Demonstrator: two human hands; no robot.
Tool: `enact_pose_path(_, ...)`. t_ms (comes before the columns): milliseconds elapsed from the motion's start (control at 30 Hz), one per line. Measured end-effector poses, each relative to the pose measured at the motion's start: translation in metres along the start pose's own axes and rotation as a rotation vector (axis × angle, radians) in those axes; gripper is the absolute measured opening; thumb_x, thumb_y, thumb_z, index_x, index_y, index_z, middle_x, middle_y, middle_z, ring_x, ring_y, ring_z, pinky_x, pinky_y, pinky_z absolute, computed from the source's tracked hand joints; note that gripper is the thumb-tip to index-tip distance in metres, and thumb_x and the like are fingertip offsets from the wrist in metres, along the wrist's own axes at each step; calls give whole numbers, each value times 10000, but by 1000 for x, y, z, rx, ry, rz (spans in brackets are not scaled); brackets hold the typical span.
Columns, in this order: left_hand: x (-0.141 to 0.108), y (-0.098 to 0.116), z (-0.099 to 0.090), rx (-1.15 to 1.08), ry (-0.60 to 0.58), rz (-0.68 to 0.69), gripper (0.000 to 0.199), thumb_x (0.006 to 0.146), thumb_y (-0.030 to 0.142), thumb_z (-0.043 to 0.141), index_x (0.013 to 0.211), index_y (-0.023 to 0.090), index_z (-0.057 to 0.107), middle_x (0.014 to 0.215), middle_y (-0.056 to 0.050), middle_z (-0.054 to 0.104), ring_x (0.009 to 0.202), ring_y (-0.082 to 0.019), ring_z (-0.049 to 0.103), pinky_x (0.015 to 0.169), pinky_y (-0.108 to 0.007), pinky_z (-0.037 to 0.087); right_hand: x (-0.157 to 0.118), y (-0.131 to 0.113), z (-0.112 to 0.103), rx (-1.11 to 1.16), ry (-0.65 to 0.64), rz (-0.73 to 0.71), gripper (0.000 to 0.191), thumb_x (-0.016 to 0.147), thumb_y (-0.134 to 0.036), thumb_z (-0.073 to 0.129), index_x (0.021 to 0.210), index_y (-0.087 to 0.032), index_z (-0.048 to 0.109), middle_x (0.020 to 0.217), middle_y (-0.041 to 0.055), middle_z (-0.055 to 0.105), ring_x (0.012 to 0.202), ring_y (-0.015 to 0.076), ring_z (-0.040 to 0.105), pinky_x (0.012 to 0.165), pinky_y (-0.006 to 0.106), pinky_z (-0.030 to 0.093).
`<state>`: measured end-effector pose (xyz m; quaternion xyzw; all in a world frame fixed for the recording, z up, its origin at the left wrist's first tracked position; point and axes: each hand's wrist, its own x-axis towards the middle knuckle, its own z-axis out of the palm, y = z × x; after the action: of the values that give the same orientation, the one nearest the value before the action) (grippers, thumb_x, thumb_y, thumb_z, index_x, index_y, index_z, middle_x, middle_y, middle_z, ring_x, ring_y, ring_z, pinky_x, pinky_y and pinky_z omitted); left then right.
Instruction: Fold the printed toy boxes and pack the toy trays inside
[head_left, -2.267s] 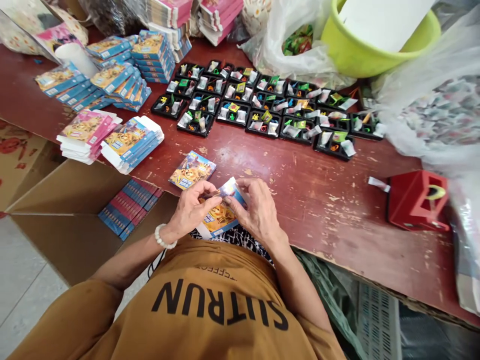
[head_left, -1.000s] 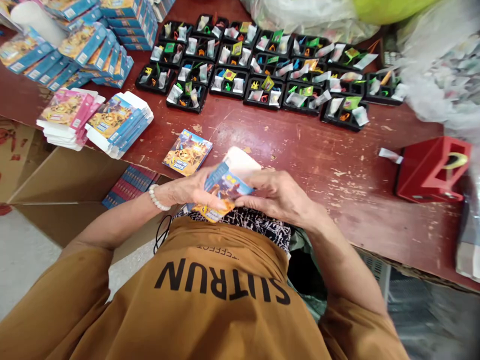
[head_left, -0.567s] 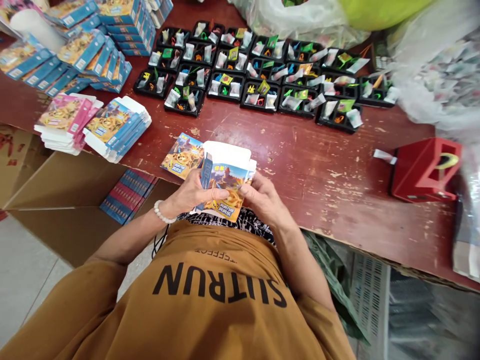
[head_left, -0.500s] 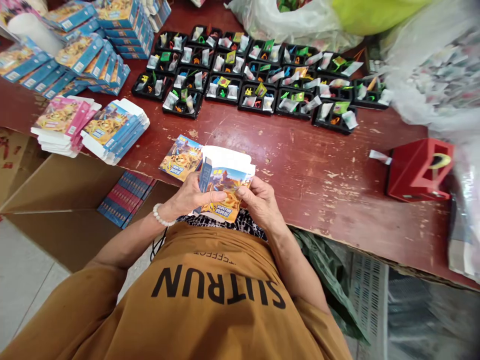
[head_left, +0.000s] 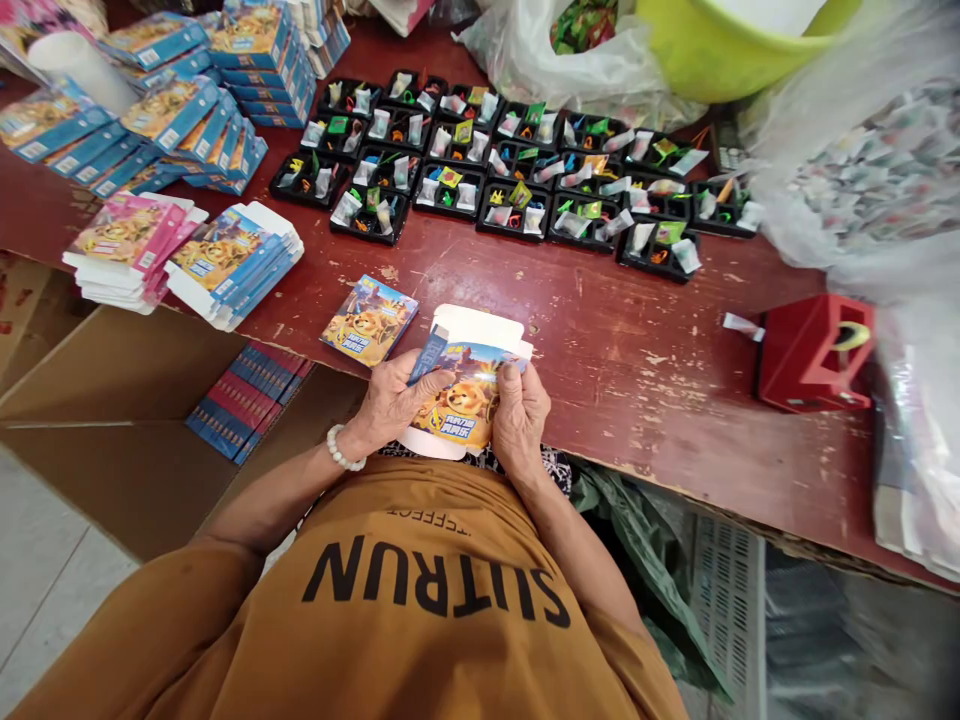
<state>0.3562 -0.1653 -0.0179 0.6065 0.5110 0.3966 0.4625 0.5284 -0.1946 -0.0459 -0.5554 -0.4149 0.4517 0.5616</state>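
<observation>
A printed carton [head_left: 469, 400] with white flaps is held between both hands at the table's front edge, its picture side facing up. My left hand [head_left: 397, 402], with a white bead bracelet at the wrist, grips its left side near the blue side panel. On the right side, my right hand [head_left: 519, 412] pinches the carton with the thumb on top. Behind my left hand a closed blue box [head_left: 370, 320] lies on the red table [head_left: 592, 340].
Black trays [head_left: 514, 210] with small items stand in rows behind. Pink cartons [head_left: 127, 240], flat blue cartons [head_left: 232, 262] and stacked boxes [head_left: 255, 50] are left. A red tape dispenser [head_left: 799, 350] and plastic bags [head_left: 885, 180] are right; an open cardboard box [head_left: 112, 400] stands below left.
The carton has shifted slightly right with both hands and its blue side panel leans more to the right. The camera view has shifted a little, showing more of the yellow-green basin.
</observation>
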Motion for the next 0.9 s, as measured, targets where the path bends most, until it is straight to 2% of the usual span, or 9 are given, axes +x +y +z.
enact_pose_path(133, 1, -10, -2, 7, 49, 17, 532, 928, 699, 652, 749, 199, 679, 696, -17, 681, 678, -169, 601, 646, -288, 527, -5, 2, -4, 5, -36, 0, 392, 1054, -600, 499, 1212, -277, 655, 1119, 42, 745, 987, 227, 715, 927, 381, 596)
enact_pose_path(233, -1, -16, -4, 19, 53, 0, 513, 933, 673, 654, 741, 197, 660, 667, -12, 657, 660, -161, 601, 622, -278, 521, -7, -2, -11, -133, -30, -67, 428, 1083, -531, 468, 1402, -275, 593, 1348, 86, 700, 1199, 257, 683, 1055, 436, 571)
enact_pose_path(300, -2, -17, -3, -27, 43, 2, 415, 892, 573, 756, 1058, 196, 707, 795, -19, 714, 740, -171, 667, 692, -282, 569, -8, -5, -16, -255, -27, -121, 517, 1080, -505, 486, 1539, -267, 485, 1490, 122, 616, 1359, 289, 603, 1113, 490, 549)
enact_pose_path(367, -3, -16, -2, -97, 49, 12, 734, 851, 445, 833, 1471, 219, 511, 928, -29, 742, 828, -185, 723, 790, -309, 612, -7, -5, -19, -300, -53, -152, 582, 1080, -491, 491, 1608, -269, 385, 1574, 137, 543, 1425, 295, 558, 1122, 515, 551)
enact_pose_path(467, -5, -17, -2, -127, 5, 14, 881, 882, 343, 807, 1618, 246, 334, 1108, -76, 762, 937, -206, 765, 890, -350, 636, -9, -3, -23, -218, -120, -160, 510, 1092, -464, 487, 1565, -286, 423, 1554, 124, 568, 1338, 250, 634, 1113, 475, 562)
enact_pose_path(567, -6, -20, -8, -75, -93, -3, 704, 932, 348, 741, 1567, 237, 457, 1245, -103, 753, 984, -218, 770, 893, -363, 643, -11, -1, -29, -164, -146, -126, 445, 1067, -467, 556, 1472, -284, 541, 1433, 102, 665, 1226, 223, 693, 1074, 431, 573)
enact_pose_path(700, 3, -20, -18, 74, -213, 32, 364, 1011, 427, 628, 1299, 212, 685, 948, -26, 762, 785, -166, 704, 753, -295, 586, -4, 0, -40, -192, -102, -65, 319, 1004, -527, 647, 1123, -245, 735, 1153, 78, 764, 1013, 229, 725, 901, 387, 605)
enact_pose_path(800, 15, -18, -18, 151, -177, 129, 265, 1021, 418, 595, 972, 200, 737, 876, -24, 726, 837, -170, 684, 812, -295, 556, 9, 2, -42, -186, -95, -25, 356, 928, -564, 728, 836, -221, 699, 1023, 73, 765, 882, 214, 703, 800, 355, 595)
enact_pose_path(900, 22, -21, -10, 72, -120, 191, 169, 975, 343, 637, 983, 191, 712, 997, -62, 755, 935, -180, 720, 873, -304, 571, 18, 3, -42, -156, -86, -48, 341, 876, -543, 785, 979, -235, 682, 887, 18, 726, 759, 171, 668, 726, 309, 570)
